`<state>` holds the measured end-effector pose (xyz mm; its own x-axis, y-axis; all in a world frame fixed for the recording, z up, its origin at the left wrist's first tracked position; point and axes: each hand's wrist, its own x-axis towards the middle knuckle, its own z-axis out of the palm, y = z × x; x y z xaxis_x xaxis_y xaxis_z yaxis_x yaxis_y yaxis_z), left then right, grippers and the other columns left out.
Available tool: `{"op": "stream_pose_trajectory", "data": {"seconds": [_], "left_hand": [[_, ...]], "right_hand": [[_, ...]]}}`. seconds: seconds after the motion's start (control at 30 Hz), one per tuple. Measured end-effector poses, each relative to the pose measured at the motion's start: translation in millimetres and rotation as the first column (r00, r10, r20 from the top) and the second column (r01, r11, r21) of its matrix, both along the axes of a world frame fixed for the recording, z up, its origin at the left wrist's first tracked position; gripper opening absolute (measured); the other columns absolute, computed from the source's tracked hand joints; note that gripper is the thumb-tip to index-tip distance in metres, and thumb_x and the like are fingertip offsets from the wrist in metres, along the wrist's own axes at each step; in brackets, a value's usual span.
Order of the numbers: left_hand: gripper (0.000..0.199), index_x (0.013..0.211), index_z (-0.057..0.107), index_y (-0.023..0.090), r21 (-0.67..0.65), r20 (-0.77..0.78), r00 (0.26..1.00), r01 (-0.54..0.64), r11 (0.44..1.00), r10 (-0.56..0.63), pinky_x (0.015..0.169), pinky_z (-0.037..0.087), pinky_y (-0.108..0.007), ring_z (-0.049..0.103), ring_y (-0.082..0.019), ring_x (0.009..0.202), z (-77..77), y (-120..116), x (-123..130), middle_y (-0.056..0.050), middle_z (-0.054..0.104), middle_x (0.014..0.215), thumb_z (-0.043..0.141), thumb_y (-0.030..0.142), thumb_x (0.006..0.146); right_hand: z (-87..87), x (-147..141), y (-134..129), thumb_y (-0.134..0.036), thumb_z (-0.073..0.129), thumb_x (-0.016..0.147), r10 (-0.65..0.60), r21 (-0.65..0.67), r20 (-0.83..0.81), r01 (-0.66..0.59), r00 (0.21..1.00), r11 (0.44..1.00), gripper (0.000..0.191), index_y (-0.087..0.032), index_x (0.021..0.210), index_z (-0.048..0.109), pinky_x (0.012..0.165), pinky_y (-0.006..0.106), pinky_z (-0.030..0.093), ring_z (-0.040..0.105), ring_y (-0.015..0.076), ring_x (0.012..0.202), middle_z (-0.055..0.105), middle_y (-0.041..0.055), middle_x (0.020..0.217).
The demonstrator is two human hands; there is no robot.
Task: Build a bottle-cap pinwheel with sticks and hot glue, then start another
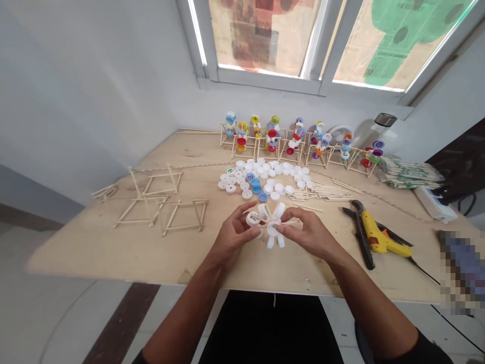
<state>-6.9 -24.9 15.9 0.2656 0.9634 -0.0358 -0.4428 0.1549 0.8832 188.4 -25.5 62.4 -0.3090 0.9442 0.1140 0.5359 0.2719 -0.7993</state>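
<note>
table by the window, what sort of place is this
Most likely a small craft workshop: a plywood table holds a yellow hot glue gun, white bottle caps, wooden sticks and a row of cap-and-stick models.

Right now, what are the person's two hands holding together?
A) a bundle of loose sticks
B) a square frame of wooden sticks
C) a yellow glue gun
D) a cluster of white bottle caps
D: the left hand and the right hand both pinch the cluster of white bottle caps between them, above the board.

I'm watching a yellow glue gun point(382, 237) and black pliers point(361, 240) lying on the worktop point(76, 247), near a white power strip point(435, 203).
</note>
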Motion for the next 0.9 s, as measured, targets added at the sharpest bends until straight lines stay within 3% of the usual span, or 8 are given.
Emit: {"op": "stream_pose_trajectory", "data": {"seconds": [0.13, 0.23, 0.4, 0.6, 0.7, 0.77, 0.83, 0.9], "left_hand": [[0.047, 0.106, 0.063, 0.017, -0.029, 0.066, 0.995, 0.071, 0.997, -0.069, 0.084, 0.046, -0.031, 0.063, -0.021, 0.091, 2.0, 2, -2, -0.01, 0.069, 0.097, 0.078, 0.027, 0.063], [0.041, 0.099, 0.065, 0.016, -0.039, 0.055, 0.992, 0.115, 0.993, -0.113, 0.08, 0.046, -0.031, 0.063, -0.021, 0.088, 4.6, 3, -1, -0.01, 0.069, 0.096, 0.078, 0.028, 0.063], [0.035, 0.081, 0.067, 0.015, -0.101, -0.012, 1.0, 0.017, 0.995, -0.018, 0.068, 0.046, -0.027, 0.062, -0.018, 0.073, 7.9, 4, 3, -0.006, 0.069, 0.079, 0.083, 0.03, 0.055], [0.036, 0.08, 0.067, 0.013, -0.155, -0.029, 0.999, -0.033, 0.987, 0.029, 0.062, 0.046, -0.026, 0.061, -0.016, 0.068, 7.4, 9, 2, -0.005, 0.068, 0.076, 0.084, 0.029, 0.052], [0.035, 0.079, 0.066, 0.014, -0.196, 0.044, 0.991, -0.114, 0.974, 0.125, 0.065, 0.048, -0.025, 0.062, -0.014, 0.069, 2.5, 13, -2, -0.003, 0.068, 0.076, 0.084, 0.026, 0.052], [0.033, 0.079, 0.064, 0.015, -0.216, 0.115, 0.979, -0.142, 0.966, 0.17, 0.066, 0.049, -0.025, 0.063, -0.014, 0.068, -0.7, 16, -5, -0.002, 0.068, 0.075, 0.083, 0.027, 0.055], [0.03, 0.079, 0.063, 0.015, -0.215, 0.176, 0.965, -0.157, 0.964, 0.196, 0.066, 0.05, -0.025, 0.064, -0.014, 0.068, -2.9, 17, -9, -0.002, 0.069, 0.075, 0.081, 0.029, 0.059], [0.028, 0.079, 0.063, 0.015, -0.215, 0.211, 0.952, -0.177, 0.961, 0.223, 0.066, 0.05, -0.024, 0.065, -0.014, 0.069, -3.7, 18, -11, -0.002, 0.069, 0.076, 0.08, 0.029, 0.061]], "right_hand": [[-0.4, -4, -1, -0.037, 0.061, 0.081, -0.076, -0.089, -0.184, 0.06, 0.98, 0.994, 0.018, -0.019, 0.08, 0.062, 0.08, 0.031, 0.045, 0.062, 0.0179, 0.083, 0.067, 0.002, 0.084], [-3.8, -11, 0, -0.037, 0.061, 0.08, -0.111, -0.126, -0.247, 0.082, 0.963, 0.989, 0.019, -0.018, 0.079, 0.061, 0.08, 0.032, 0.046, 0.061, 0.0177, 0.082, 0.066, 0.0022, 0.083], [-11.1, -24, -2, -0.038, 0.063, 0.078, -0.115, -0.122, -0.272, 0.084, 0.956, 0.989, 0.019, -0.019, 0.079, 0.059, 0.077, 0.031, 0.047, 0.06, 0.0171, 0.081, 0.065, 0.0015, 0.082], [-11.2, -23, 4, -0.038, 0.06, 0.081, -0.071, -0.089, -0.243, 0.051, 0.967, 0.995, 0.02, -0.019, 0.086, 0.062, 0.082, 0.033, 0.047, 0.062, 0.0183, 0.087, 0.067, 0.0035, 0.089], [-13.4, -7, 19, -0.036, 0.056, 0.084, -0.142, 0.015, -0.126, 0.145, 0.982, 0.989, 0.022, -0.02, 0.096, 0.064, 0.087, 0.036, 0.044, 0.062, 0.0197, 0.094, 0.068, 0.0055, 0.098], [-17.2, 3, 32, -0.034, 0.054, 0.085, -0.227, 0.146, 0.091, 0.213, 0.97, 0.966, 0.021, -0.021, 0.096, 0.065, 0.085, 0.036, 0.044, 0.062, 0.0208, 0.094, 0.069, 0.0058, 0.098], [-21.7, 8, 43, -0.031, 0.053, 0.086, -0.274, 0.268, 0.334, 0.188, 0.902, 0.945, 0.019, -0.021, 0.095, 0.066, 0.083, 0.037, 0.042, 0.061, 0.0226, 0.094, 0.069, 0.0061, 0.095], [-25.3, 4, 50, -0.029, 0.054, 0.085, -0.279, 0.321, 0.469, 0.132, 0.838, 0.938, 0.019, -0.021, 0.096, 0.067, 0.083, 0.039, 0.039, 0.059, 0.0248, 0.094, 0.069, 0.0071, 0.092]]}}
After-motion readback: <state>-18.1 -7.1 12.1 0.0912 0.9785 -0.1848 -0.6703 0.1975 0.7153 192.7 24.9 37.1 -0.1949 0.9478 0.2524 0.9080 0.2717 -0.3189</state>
